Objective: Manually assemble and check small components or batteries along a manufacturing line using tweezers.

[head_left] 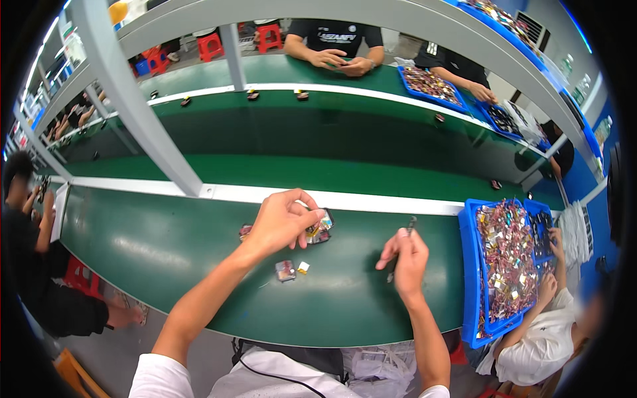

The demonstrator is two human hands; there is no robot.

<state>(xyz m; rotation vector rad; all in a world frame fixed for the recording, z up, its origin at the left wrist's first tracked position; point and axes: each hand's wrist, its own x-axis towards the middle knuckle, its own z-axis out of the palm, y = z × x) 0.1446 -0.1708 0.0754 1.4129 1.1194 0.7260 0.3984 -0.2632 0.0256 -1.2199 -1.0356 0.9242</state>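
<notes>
- Fingers of left hand [282, 222] pinched together on small dark part [320, 227] with shiny foil-like face, held just above green bench top [166, 245].
- Fingers of right hand [406, 255] curled shut around slim tweezer-like tool [411, 224]; tip points up and away, well apart from the held part, not touching it.
- Second small part [286, 270] flat on bench just below left hand; tiny yellowish-white scrap [303, 267] right beside it. Another small dark piece [245, 231] partly hidden behind left wrist, kind unclear.
- Judged progress: one part in hand, tool ready but not applied, so work on this piece looks mid-way at most. Cannot tell whether part lying on bench is finished or waiting.
- Blue tray [468, 278] to the right, heaped with many similar shiny parts; looks like plenty of stock left. Neighbour's hand [548, 286] rests in that tray, not the wearer's.
- Beyond bench edge: white rail [371, 202], then green conveyor belt [332, 132] carrying a few scattered dark parts.
- Grey frame post [142, 113] crossing upper left; other people seated at the far side with more blue trays.
</notes>
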